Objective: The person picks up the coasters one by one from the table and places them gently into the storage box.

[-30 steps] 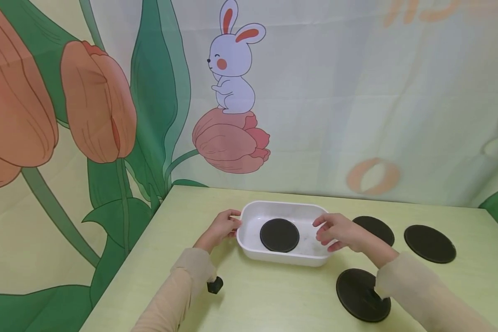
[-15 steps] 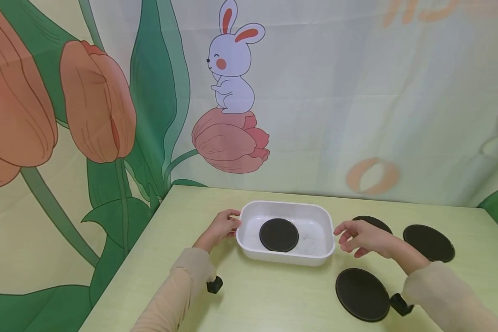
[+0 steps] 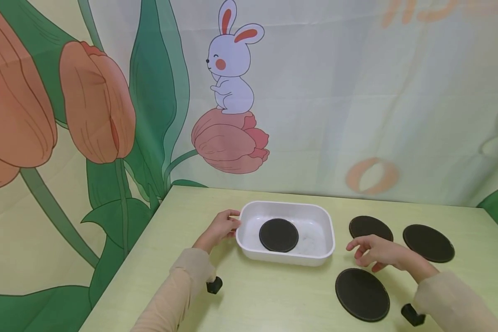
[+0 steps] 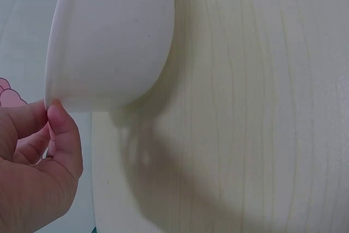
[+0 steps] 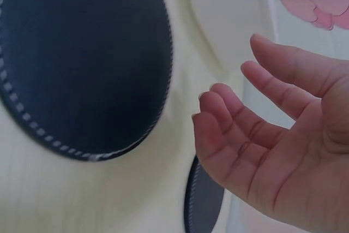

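Only right-wrist view shows black disc (image 5: 87,64) pale-stitched along edge.

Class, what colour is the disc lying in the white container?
Black; the disc shows best in the head view.

Gap between white tray (image 3: 282,257) and obstructing right hand (image 3: 379,252), height beneath it unclear

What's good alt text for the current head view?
A left hand grips the left end of a white tray holding one black disc; the empty right hand hovers near three more discs on a pale table. Behind, a backdrop shows tulips and a rabbit.
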A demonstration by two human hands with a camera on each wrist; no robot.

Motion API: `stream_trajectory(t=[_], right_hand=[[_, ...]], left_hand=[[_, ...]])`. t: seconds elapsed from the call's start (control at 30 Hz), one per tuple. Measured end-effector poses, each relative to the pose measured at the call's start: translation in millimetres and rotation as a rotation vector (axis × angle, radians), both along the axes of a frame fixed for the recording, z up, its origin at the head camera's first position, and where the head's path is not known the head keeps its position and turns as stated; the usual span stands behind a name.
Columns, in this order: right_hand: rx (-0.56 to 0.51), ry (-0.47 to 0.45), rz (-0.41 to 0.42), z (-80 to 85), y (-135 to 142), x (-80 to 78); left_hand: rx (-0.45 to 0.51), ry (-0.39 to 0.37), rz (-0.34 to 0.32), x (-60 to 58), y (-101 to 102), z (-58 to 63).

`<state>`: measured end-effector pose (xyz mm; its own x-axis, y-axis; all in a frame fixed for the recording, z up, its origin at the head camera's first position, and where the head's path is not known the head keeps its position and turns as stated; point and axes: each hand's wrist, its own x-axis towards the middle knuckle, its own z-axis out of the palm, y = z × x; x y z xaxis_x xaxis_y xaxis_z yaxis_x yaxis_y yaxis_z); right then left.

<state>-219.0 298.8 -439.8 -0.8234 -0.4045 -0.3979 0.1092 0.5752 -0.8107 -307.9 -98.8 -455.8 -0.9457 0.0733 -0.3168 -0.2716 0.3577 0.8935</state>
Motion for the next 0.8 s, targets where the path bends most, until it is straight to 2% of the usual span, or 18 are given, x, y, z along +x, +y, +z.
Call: stream_trajectory(t=[0.33,0.53,0.8], right_hand=[[-0.002,-0.001,0.018,-21.4,12,4.7],[-0.005,0.053,0.046,-28.7,10,6.2],[0.062,0.11,0.064,-34.4,6,5.6]], left_hand=[[0.009,-0.018,0.006,-1.0,0,-0.7],[0.008,-0.014,0.009,-2.3,0,-2.3],[0.016,-0.02,0.014,-1.6,1,-1.8]])
